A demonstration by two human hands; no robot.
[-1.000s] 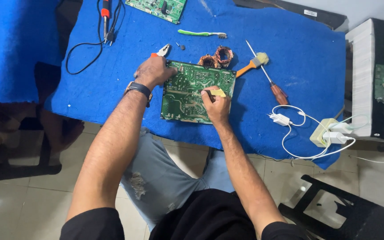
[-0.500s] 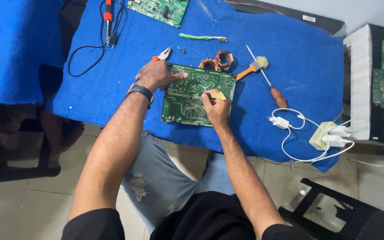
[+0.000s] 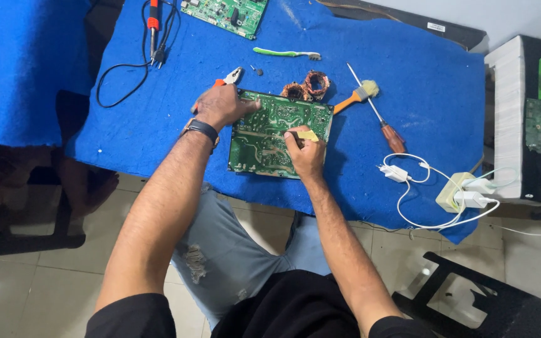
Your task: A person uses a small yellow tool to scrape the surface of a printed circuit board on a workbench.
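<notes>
A table covered in blue cloth [image 3: 408,56] stands over a pale tiled floor, and near its front edge lies a green circuit board [image 3: 270,134], flat, solder side up. The left hand [image 3: 220,105] rests on the board's upper left corner, fingers spread and pressing down on it; a dark wristband [image 3: 201,129] sits on that wrist. The right hand [image 3: 305,153] lies over the board's lower right part, its fingers pinched around a small yellowish tool [image 3: 307,134] whose tip touches the board; what kind of tool it is cannot be told. Just behind the left hand a pair of pliers [image 3: 230,77] with orange grips peeks out. Touching the board's far edge are two copper coils [image 3: 307,86]. To the right of them lie a brush [image 3: 358,95] with an orange handle and a screwdriver [image 3: 380,119], crossing each other. Farther back are a green toothbrush [image 3: 286,54], a second green board [image 3: 225,12] and a soldering iron [image 3: 153,25] with its black cord. At the right edge a white charger [image 3: 394,172] and cable run to a power strip [image 3: 455,194].
</notes>
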